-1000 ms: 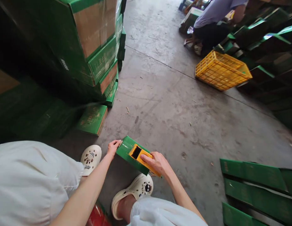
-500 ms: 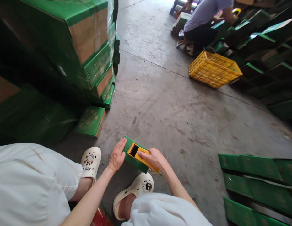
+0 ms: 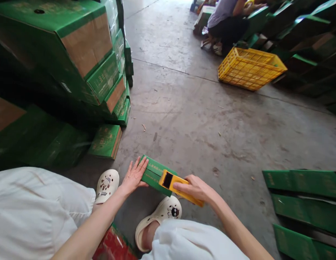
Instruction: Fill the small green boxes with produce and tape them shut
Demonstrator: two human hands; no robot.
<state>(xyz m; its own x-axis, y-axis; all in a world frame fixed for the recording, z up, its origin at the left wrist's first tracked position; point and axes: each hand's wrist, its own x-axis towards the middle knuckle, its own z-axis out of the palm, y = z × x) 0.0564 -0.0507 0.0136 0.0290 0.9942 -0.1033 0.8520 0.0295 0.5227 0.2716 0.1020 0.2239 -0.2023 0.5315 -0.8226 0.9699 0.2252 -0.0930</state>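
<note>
A narrow green cardboard box (image 3: 154, 169) with a lengthwise seam stands above the floor between my feet. My left hand (image 3: 134, 176) lies flat over its left end, fingers spread. My right hand (image 3: 193, 188) is wrapped round a yellow hand tool (image 3: 181, 186) with a dark rectangular window near its front. The tool's front end overlaps the box's right end; whether it touches the cardboard I cannot tell. My fingers beneath the tool are hidden.
Stacked green cartons (image 3: 84, 47) rise at the left, with a flat green box (image 3: 105, 141) at their foot. Farther off, a yellow plastic crate (image 3: 250, 70) stands near a crouching person (image 3: 224, 21). Green boxes (image 3: 303, 211) lie in rows at lower right.
My right hand has drawn the yellow tool to the right along the box, uncovering more of its top. My left hand's fingers have spread farther over the left end. The view has shifted slightly.
</note>
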